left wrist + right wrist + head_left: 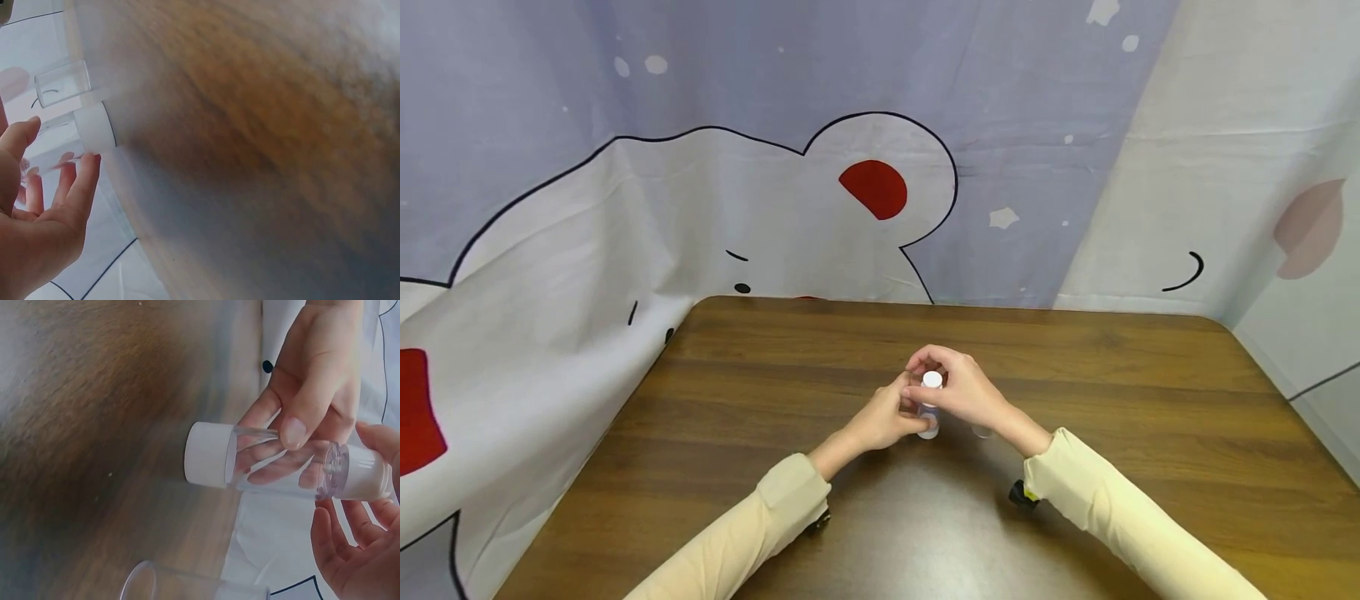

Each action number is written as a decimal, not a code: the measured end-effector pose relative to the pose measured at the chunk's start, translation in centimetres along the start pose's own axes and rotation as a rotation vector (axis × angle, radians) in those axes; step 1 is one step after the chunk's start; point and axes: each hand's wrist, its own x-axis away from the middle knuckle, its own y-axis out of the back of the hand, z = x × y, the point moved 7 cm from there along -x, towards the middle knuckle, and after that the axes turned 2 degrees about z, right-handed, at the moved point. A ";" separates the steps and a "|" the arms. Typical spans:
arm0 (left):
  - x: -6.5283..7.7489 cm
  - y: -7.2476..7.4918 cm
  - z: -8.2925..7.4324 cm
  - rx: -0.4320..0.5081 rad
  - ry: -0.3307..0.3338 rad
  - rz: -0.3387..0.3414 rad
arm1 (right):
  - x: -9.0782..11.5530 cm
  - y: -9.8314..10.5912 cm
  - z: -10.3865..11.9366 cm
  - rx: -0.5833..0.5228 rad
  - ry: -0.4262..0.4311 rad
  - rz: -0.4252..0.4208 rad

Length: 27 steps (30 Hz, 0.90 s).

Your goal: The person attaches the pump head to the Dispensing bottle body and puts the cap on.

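A clear bottle (pixel 928 423) with a white base (pixel 209 454) and a white top (pixel 364 474) stands upright near the middle of the table. My left hand (pixel 880 417) grips its clear body, thumb (pixel 294 432) on the near side and fingers behind, showing through the plastic. Around the white top curl the thumb and fingers of my right hand (pixel 962 390). A clear, empty cap (pixel 62 84) like a small cup stands on the table beside the bottle, partly hidden by my right wrist in the head view.
The brown wood-grain table (pixel 760 350) has rounded far corners. A patterned curtain (pixel 1015 167) hangs along its back and sides. Dark wrist devices (pixel 1022 494) show under both cream sleeves (pixel 1120 508).
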 end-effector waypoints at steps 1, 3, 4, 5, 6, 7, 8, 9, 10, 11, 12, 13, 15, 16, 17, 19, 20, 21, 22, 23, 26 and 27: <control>0.0 0.0 0.0 -0.009 -0.005 -0.003 | 0.0 -0.1 0.1 -0.004 0.002 0.002; 0.0 0.1 -0.1 -0.035 -0.015 -0.007 | -0.1 -0.2 0.2 -0.014 0.009 0.018; 0.0 0.1 -0.1 -0.042 -0.015 -0.009 | -0.1 -0.1 0.4 -0.020 0.013 0.029; 0.0 0.1 -0.1 -0.041 -0.014 -0.009 | -0.1 -0.1 0.5 -0.027 0.019 0.042; 0.0 0.0 -0.1 -0.039 -0.014 -0.010 | 0.0 0.1 0.6 -0.042 0.027 0.057; 0.0 0.0 -0.1 -0.036 -0.010 -0.011 | 0.0 0.2 0.7 -0.058 0.038 0.073; 0.0 0.0 -0.1 -0.032 -0.005 -0.014 | 0.1 0.4 0.8 -0.084 0.052 0.094; 0.0 0.0 0.0 -0.023 0.002 -0.017 | 0.2 0.6 0.9 -0.118 0.064 0.117; 0.0 0.0 0.0 -0.012 0.005 -0.020 | 0.3 0.8 0.9 -0.161 0.077 0.145; -0.1 0.0 0.0 -0.007 0.006 -0.023 | 0.4 1.0 1.0 -0.208 0.091 0.176; -0.1 0.0 0.0 -0.004 0.005 -0.026 | 0.6 1.1 1.0 -0.255 0.104 0.208; -0.1 0.0 0.0 -0.001 0.007 -0.028 | 0.8 1.2 1.0 -0.296 0.117 0.241; -0.1 0.0 0.0 -0.001 0.008 -0.032 | 1.2 1.2 1.0 -0.362 0.138 0.303; -0.1 0.0 0.1 0.001 0.012 -0.032 | 1.3 1.2 1.0 -0.381 0.153 0.328; -0.1 0.0 0.1 0.002 0.018 -0.031 | 1.4 1.2 0.9 -0.391 0.167 0.350; -0.1 0.0 0.2 0.001 0.029 -0.027 | 1.6 1.0 0.8 -0.397 0.194 0.387; -0.1 0.0 0.3 -0.001 0.033 -0.026 | 1.7 0.9 0.8 -0.399 0.200 0.401; -0.1 0.0 0.3 0.001 0.039 -0.022 | 1.8 0.9 0.8 -0.397 0.203 0.412; -0.1 0.0 0.3 0.000 0.038 -0.020 | 1.8 0.8 0.7 -0.394 0.203 0.420; -0.1 -0.1 0.3 -0.004 0.040 -0.019 | 1.9 0.7 0.7 -0.390 0.198 0.428; -0.1 -0.1 0.3 -0.017 0.032 -0.021 | 2.1 0.6 0.6 -0.372 0.170 0.432; -0.1 -0.1 0.3 -0.019 0.032 -0.024 | 2.1 0.6 0.6 -0.363 0.167 0.431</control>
